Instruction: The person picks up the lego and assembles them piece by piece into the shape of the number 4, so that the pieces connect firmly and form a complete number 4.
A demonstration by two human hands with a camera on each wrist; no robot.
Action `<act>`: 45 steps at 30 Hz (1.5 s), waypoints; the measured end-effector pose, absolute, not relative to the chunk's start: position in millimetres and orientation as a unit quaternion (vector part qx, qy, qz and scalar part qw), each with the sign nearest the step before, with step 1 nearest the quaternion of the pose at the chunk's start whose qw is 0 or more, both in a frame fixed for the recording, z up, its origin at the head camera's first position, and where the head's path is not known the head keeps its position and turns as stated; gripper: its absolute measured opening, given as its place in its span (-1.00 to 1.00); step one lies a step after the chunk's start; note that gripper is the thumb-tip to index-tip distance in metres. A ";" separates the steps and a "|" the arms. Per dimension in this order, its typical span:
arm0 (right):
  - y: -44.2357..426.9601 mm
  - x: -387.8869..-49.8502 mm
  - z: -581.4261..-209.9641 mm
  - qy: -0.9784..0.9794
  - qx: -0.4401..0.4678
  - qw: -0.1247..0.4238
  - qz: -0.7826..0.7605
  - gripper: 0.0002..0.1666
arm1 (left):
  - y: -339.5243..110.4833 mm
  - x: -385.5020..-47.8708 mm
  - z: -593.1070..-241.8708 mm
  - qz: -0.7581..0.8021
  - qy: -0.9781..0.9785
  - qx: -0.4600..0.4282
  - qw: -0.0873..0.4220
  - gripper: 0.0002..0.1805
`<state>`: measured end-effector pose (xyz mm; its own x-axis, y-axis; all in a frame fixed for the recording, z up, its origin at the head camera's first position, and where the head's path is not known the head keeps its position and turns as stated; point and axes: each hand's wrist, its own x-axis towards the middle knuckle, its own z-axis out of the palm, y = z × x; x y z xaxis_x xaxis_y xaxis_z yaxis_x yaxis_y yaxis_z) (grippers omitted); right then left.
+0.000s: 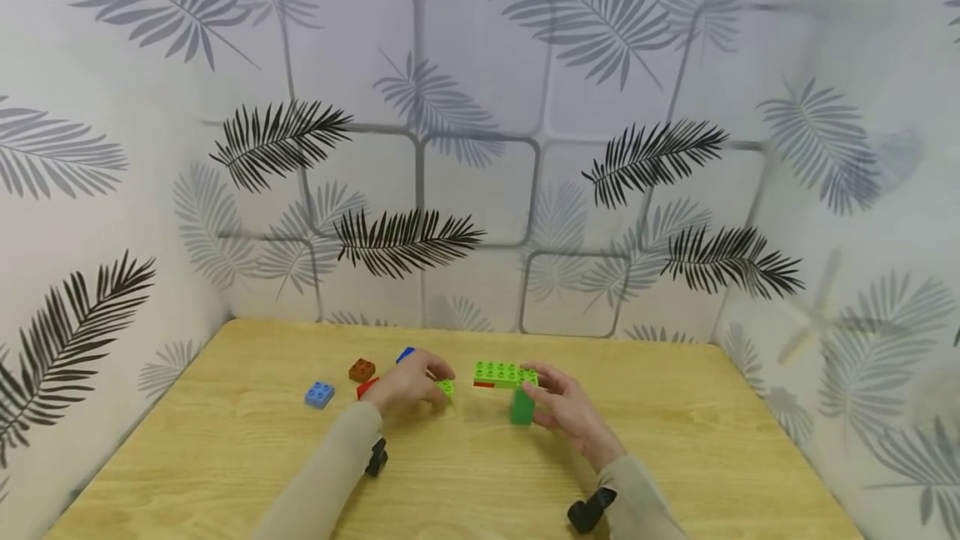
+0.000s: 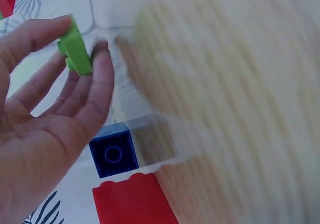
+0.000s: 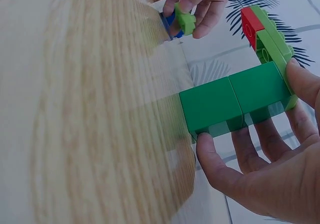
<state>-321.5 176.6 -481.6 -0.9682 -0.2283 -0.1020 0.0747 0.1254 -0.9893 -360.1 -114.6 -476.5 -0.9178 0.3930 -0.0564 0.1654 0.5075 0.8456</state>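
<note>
My left hand (image 1: 408, 383) pinches a small light green brick (image 2: 77, 48) between thumb and fingers, to the left of the built piece. The fingers of my right hand (image 1: 573, 415) grip that piece: two stacked dark green bricks (image 3: 235, 101) with a long light green brick (image 1: 497, 373) across the top, jutting to the left. Under its left end is a red brick (image 3: 251, 26). In the left wrist view a dark blue brick (image 2: 114, 154) and a red brick (image 2: 130, 199) lie beside my left hand.
On the wooden table (image 1: 465, 473), a light blue brick (image 1: 319, 394) and a brown brick (image 1: 362, 370) lie left of my left hand. A patterned wall (image 1: 480, 190) stands behind the table's far edge.
</note>
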 end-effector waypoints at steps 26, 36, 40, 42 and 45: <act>174.9 -320.2 -481.7 0.733 -0.044 0.113 -0.669 -0.43 | -80.9 -345.8 -466.6 0.582 0.793 0.160 -0.079 -0.58; 173.9 -319.3 -478.4 0.732 -0.037 0.113 -0.671 -0.44 | -58.3 -338.8 -465.8 0.540 0.801 0.223 -0.133 -0.56; 174.2 -319.5 -478.1 0.731 -0.038 0.112 -0.672 -0.45 | -50.7 -337.9 -464.2 0.521 0.799 0.257 -0.152 -0.57; 174.3 -319.9 -478.9 0.730 -0.040 0.113 -0.673 -0.44 | -47.0 -337.2 -463.2 0.512 0.800 0.271 -0.157 -0.58; 174.8 -320.4 -480.5 0.728 -0.045 0.114 -0.674 -0.43 | -41.8 -336.7 -462.0 0.487 0.805 0.294 -0.167 -0.59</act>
<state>-320.4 174.8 -480.5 -0.9699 -0.2191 -0.1066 0.0894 0.0867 -0.9922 -336.7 -41.8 -462.0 -0.7716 0.3099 0.5555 0.6359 0.3522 0.6867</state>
